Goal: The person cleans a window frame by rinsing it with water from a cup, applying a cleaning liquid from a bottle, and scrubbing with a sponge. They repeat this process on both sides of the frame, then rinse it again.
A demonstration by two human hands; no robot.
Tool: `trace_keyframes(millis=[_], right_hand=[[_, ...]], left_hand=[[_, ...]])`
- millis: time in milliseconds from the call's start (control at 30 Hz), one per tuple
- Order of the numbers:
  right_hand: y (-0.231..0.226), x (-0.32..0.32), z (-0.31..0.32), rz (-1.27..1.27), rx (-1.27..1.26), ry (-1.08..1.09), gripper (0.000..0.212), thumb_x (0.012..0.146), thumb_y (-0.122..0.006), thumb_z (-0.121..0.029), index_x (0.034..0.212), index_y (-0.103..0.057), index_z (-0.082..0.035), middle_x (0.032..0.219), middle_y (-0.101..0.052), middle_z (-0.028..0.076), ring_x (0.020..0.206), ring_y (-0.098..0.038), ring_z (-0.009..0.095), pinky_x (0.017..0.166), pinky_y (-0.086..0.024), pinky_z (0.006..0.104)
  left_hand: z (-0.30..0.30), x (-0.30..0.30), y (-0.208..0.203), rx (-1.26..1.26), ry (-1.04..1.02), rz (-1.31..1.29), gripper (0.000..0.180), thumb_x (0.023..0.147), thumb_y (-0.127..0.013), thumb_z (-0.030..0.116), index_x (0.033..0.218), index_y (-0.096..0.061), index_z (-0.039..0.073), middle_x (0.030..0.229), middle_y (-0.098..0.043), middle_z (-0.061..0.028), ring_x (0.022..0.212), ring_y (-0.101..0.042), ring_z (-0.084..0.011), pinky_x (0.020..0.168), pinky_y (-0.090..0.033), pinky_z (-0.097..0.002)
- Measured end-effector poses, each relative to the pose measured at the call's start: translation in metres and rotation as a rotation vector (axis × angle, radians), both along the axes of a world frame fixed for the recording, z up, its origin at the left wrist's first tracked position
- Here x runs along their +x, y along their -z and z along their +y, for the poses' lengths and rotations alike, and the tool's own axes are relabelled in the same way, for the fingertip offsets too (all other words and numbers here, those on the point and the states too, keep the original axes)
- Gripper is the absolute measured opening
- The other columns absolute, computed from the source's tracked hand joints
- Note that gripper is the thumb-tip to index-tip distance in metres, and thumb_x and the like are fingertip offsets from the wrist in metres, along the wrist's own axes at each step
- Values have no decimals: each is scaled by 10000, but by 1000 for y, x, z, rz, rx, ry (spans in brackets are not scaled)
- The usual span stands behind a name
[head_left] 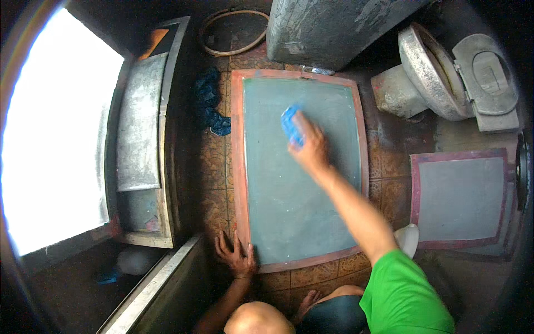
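A large framed mesh screen [300, 183], grey-green with a reddish border, lies flat on the floor tiles in front of me. My right hand [312, 147] is closed round a blue wad [291, 126] over the upper middle of the mesh. The wad looks like a cloth or sponge, but blur hides its exact kind. It appears pressed against the screen. Down at the near left corner, my left hand [236, 257] rests with fingers spread, against the frame's border and holding nothing.
A second mesh screen [460, 199] with a purple-red border leans at the right. Beyond it stands a toilet [431, 75] with a raised lid. Dark blue crumpled plastic [209, 103] lies left of the frame. A round hoop [233, 53] is at the back, beside a grey block [328, 30].
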State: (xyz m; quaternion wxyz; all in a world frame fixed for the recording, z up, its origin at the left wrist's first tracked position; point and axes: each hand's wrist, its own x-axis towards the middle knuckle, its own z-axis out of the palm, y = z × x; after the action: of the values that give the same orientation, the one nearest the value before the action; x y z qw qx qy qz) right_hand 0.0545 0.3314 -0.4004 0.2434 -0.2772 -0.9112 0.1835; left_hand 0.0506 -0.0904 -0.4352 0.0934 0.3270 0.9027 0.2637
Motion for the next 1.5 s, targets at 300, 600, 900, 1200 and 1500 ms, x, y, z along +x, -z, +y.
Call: trace_keyframes(millis=[300, 600, 900, 1200, 1500], right_hand=[[2, 176, -101, -137, 27, -289, 918, 750, -859, -129, 1574, -465, -226, 1423, -621, 167, 1195, -636, 381, 1015, -546, 504], [-8, 41, -70, 11, -110, 31, 944, 767, -828, -90, 1607, -406, -178, 1469, -566, 245, 1262, -570, 464, 1120, -432, 568], [-8, 249, -213, -139, 18, -117, 797, 803, -785, -134, 1552, -524, -211, 1444, -610, 183, 1220, -610, 409, 1017, -535, 513], [-16, 141, -155, -53, -100, 133, 863, 798, -816, -155, 1578, -450, -116, 1375, -625, 226, 1243, -592, 429, 1085, -449, 539], [5, 303, -195, -126, 69, 11, 949, 780, -851, -107, 1609, -414, -258, 1424, -605, 179, 1269, -601, 402, 1070, -519, 548]], left_hand=[[4, 1, -6, -64, 8, -12, 581, 1003, -629, 397, 1505, -581, 108, 1660, -298, -229, 1499, -250, -484, 1203, -213, -667], [-1, 6, 0, 0, -15, 32, 563, 1035, -568, 381, 1523, -565, 101, 1677, -290, -211, 1522, -239, -460, 1197, -190, -666], [-6, 11, 16, 48, -9, 73, 516, 1068, -516, 373, 1505, -583, 108, 1677, -315, -189, 1520, -252, -448, 1205, -190, -647], [0, 11, 20, 6, -36, 101, 500, 1067, -531, 387, 1526, -569, 193, 1672, -327, -165, 1534, -248, -407, 1200, -179, -675], [-4, 12, 27, 96, -23, 125, 483, 1075, -526, 387, 1485, -605, 144, 1663, -347, -166, 1519, -270, -411, 1213, -194, -638]])
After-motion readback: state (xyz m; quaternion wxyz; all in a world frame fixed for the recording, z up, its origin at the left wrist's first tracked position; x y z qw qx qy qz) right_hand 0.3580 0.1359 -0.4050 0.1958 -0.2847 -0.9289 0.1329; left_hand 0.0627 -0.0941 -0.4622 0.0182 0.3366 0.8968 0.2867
